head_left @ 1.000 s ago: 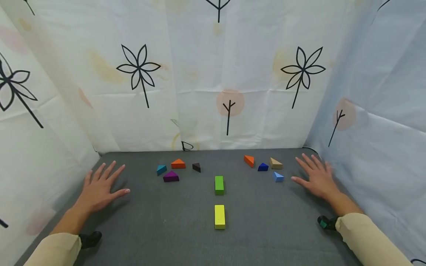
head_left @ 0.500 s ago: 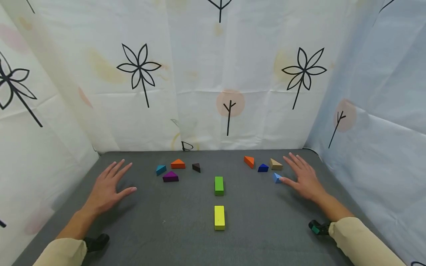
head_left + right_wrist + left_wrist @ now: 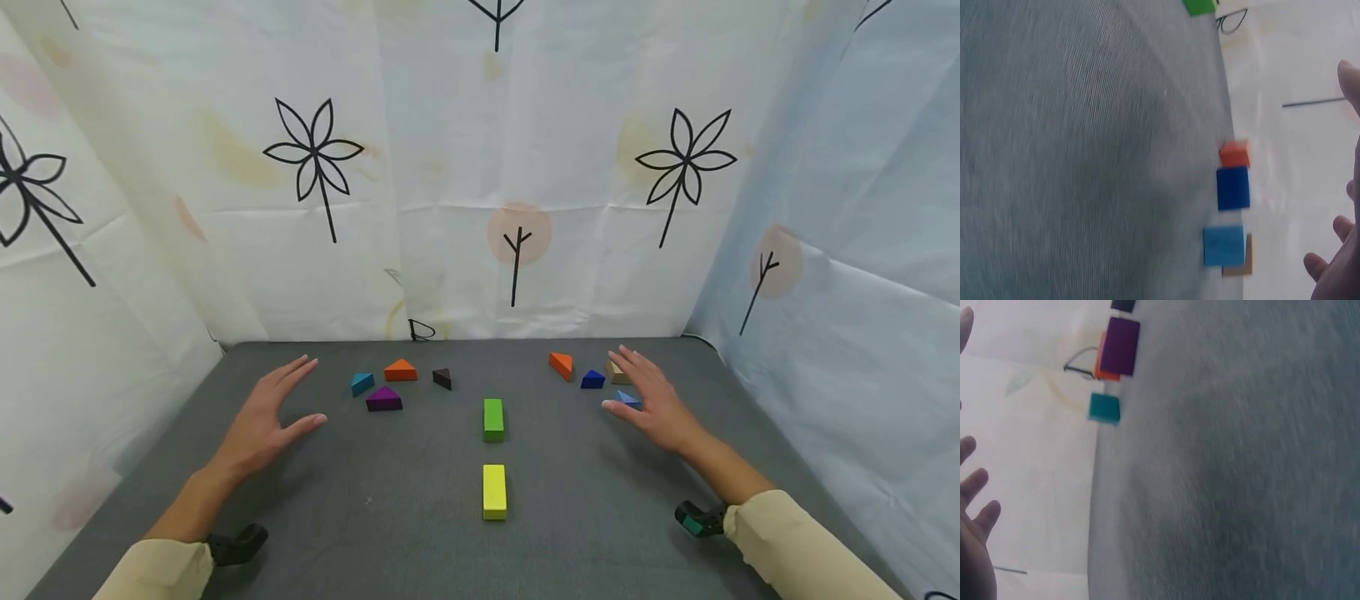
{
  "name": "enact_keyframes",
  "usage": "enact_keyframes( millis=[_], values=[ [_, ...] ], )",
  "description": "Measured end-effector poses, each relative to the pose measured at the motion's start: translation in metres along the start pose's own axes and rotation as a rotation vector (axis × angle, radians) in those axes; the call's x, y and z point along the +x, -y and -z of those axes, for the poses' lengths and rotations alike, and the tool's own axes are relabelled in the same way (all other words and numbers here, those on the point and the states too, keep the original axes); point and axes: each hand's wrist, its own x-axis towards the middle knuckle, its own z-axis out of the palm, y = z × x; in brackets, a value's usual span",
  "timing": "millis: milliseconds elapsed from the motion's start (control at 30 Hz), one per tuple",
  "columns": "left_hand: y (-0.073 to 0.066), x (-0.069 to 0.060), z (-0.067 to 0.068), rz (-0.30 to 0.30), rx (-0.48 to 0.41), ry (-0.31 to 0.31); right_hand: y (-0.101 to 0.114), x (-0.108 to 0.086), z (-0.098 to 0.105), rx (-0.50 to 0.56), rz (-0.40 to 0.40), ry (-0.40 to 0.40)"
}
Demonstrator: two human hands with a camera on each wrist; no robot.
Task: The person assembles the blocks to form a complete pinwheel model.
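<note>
Light-blue block [image 3: 627, 400] lies toward the right of a grey desk [image 3: 390, 533], glimpsed between the thumb and fingers of a right hand [image 3: 660, 408] that holds nothing. From my remote seat I see those fingers extended, the thumb spread away; in the head view they partly cover the tan block [image 3: 1239, 271] too, yet my right wrist view shows no contact. Near these sit a dark-blue block [image 3: 592, 380] and an orange block [image 3: 561, 366]. Mid-desk, a green block [image 3: 493, 420] and a yellow block [image 3: 494, 492] lie apart, in line. On the left, a purple block [image 3: 385, 400], a teal block [image 3: 362, 383], a second orange block [image 3: 401, 370] and a brown block [image 3: 442, 378] form a loose group. A left hand [image 3: 260, 425] hovers near it, fingers extended, bare of any load. I see nothing gripped, stacked or joined; I judge the handling at its outset, none done, all left. Behind, printed white cloth [image 3: 450, 150] walls the scene.
</note>
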Motion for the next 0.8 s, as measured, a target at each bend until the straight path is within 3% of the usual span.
enact_keyframes(
  millis=[267, 600, 800],
  values=[
    [-0.014, 0.007, -0.005, 0.008, -0.129, -0.014, 0.02, 0.0, -0.007, 0.119, 0.016, 0.0],
    [-0.044, 0.016, -0.015, -0.056, -0.253, -0.016, 0.052, -0.003, -0.016, 0.235, -0.031, 0.011],
    [-0.065, 0.019, -0.02, -0.045, -0.41, 0.006, 0.068, -0.007, -0.024, 0.36, -0.021, 0.011]
  ],
)
